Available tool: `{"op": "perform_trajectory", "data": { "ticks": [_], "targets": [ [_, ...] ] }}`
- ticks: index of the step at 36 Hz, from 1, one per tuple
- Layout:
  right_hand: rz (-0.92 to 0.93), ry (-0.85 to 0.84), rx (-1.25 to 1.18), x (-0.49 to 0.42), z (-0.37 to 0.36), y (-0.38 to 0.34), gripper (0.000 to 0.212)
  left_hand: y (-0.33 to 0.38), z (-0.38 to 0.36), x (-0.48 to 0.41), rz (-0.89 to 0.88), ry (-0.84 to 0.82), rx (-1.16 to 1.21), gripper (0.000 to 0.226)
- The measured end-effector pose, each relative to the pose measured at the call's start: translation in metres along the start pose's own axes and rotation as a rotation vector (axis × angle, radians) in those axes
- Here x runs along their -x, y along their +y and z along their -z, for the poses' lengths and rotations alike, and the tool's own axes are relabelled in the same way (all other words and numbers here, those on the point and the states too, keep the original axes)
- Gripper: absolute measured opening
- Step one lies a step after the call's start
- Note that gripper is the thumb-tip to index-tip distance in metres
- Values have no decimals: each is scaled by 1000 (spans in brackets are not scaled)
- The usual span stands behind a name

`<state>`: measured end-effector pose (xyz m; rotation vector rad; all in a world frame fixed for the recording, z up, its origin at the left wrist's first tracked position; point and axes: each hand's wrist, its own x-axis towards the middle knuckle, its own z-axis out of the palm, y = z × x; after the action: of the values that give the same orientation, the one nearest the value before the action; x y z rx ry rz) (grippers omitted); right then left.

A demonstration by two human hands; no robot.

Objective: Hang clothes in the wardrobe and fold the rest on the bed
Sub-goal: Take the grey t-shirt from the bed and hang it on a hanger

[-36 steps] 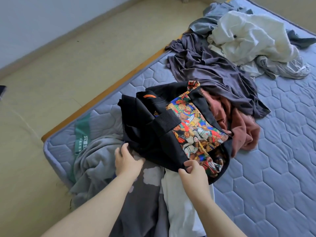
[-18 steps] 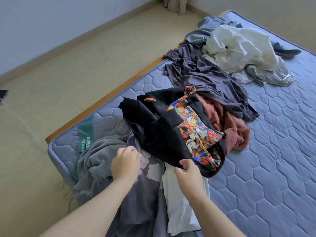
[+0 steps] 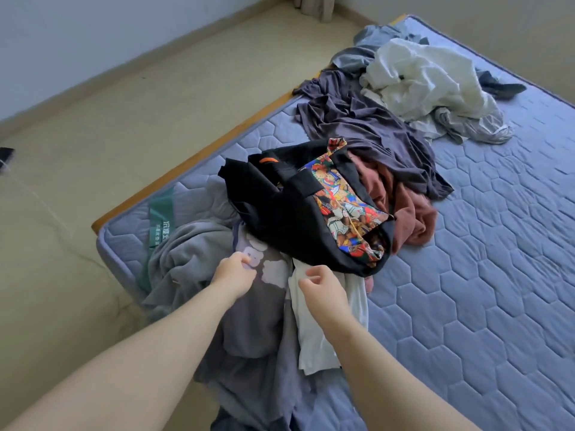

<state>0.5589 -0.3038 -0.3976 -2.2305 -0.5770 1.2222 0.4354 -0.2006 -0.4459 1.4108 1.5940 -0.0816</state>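
Tugging the grey shirt (image 3: 249,321) pinched by the left hand (image 3: 235,272) could drag askew the black jacket (image 3: 280,219) lying on it; whether the curled right hand (image 3: 322,286) holds anything, I cannot tell.

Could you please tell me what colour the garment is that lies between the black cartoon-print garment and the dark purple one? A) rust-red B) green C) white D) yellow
A: the rust-red garment lies bunched against the black cartoon-print garment, with the dark purple garment on its far side.
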Motion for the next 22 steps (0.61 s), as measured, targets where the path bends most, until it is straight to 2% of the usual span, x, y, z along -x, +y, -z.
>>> {"op": "perform_trajectory", "data": {
  "ticks": [2,4,6,8,11,14,22],
  "targets": [
    [-34,-9,6,-1,-7,8,30,-13,-7,-3,49,7,51,44],
    [-73,-18,22,-2,-13,17,31,-23,-10,-8,113,36,182,54],
    [-101,-22,22,-4,-16,24,31,-30,-11,-11,133,51,203,36],
    [-123,-24,12,-6,-18,29,29,-35,-12,-14,94,67,84,8],
    [-143,-20,5,-9,-18,32,28,-33,-11,-11,6,127,-25,32],
    [-149,-19,-9,-7,-17,29,27,-28,-8,-6,-7,166,-61,32],
    [-87,20,-98,15,3,11,24,13,5,27,-118,52,105,30]
  ]
}}
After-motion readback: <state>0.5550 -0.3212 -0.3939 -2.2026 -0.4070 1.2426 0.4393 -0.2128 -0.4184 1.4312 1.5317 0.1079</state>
